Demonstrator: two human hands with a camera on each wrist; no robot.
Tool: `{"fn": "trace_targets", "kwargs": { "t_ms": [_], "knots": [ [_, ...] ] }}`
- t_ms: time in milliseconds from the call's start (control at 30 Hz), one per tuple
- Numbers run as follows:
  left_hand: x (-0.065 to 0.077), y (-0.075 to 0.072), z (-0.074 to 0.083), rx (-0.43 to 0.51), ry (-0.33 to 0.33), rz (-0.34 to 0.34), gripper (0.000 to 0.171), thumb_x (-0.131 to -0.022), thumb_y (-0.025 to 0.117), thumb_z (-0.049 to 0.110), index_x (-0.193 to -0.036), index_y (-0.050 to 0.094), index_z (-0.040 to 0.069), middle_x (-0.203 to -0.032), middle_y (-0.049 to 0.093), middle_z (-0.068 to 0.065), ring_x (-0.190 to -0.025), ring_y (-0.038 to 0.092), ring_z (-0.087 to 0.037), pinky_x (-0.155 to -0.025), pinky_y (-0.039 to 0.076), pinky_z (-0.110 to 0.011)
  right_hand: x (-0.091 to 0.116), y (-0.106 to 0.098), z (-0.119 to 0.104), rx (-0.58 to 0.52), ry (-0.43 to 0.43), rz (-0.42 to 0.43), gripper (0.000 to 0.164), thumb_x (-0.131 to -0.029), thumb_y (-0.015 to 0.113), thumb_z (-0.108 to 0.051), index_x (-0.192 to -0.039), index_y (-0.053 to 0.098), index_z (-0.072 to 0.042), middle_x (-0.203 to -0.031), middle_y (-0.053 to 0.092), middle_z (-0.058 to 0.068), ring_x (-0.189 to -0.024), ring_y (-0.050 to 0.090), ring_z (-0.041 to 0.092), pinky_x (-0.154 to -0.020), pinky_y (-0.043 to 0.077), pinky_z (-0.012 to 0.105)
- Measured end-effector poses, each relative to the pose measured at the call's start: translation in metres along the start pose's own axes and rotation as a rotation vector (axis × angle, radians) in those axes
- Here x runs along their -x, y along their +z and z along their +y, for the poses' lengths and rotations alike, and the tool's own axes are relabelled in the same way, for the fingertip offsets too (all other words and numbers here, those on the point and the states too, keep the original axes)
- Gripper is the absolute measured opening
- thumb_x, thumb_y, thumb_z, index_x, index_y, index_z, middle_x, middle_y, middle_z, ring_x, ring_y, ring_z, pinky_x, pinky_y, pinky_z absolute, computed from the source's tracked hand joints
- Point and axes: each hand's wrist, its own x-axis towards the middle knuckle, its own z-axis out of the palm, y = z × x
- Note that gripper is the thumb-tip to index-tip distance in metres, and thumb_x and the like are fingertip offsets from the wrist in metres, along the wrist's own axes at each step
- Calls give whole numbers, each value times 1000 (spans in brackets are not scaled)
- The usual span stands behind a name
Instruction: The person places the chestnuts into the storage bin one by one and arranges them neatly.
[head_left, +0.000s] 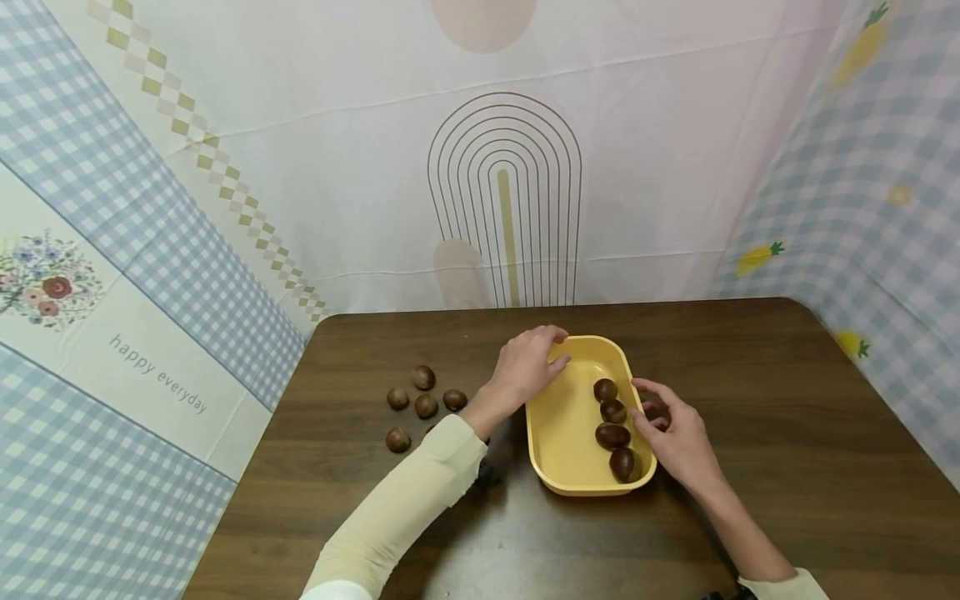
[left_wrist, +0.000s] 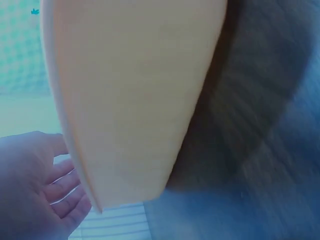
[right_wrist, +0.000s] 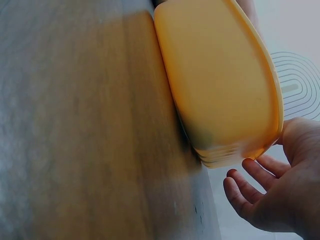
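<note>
A yellow rectangular plastic box (head_left: 566,483) stands on the table, its long sides running away from me. Inside, several brown chestnuts (head_left: 612,436) lie in a row along the right wall. My left hand (head_left: 522,364) holds the far left corner, thumb over the inside and forefinger at the far rim. In the left wrist view its fingertips are hidden behind the rim. On the right side my right hand (head_left: 672,429) grips the rim, thumb at the inner edge and fingers outside. The right wrist view shows its loosely bent fingers (right_wrist: 257,172) by the box's end wall.
More chestnuts (head_left: 426,406) lie loose on the dark wooden table (head_left: 765,375), left of the box. My left sleeve (head_left: 420,492) partly covers that group. Behind the table's far edge hangs a printed cloth (head_left: 360,167), with checked cloth at both sides.
</note>
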Motion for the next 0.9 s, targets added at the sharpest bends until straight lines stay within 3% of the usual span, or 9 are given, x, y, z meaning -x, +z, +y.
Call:
{"fn": "trace_targets", "kwargs": {
  "t_ms": [333,900],
  "knots": [
    [10,-15,-28,43,-34,21,37,-103,74,29,-137,69,14,-130,72,0,-113,69,-20,-90,58,-39,0,-1,-1,4,4,-1,43,-103,69,-8,-145,60,-5,-118,72,21,-94,66,24,-73,53,19],
    [38,-38,-88,20,-153,55,40,-101,76,27,-137,69,11,-132,71,-4,-115,69,-26,-88,59,-47,0,-1,-2,-6,13,-12,44,-103,69,-7,-147,59,-5,-117,72,22,-90,67,25,-71,54,21]
  ]
}}
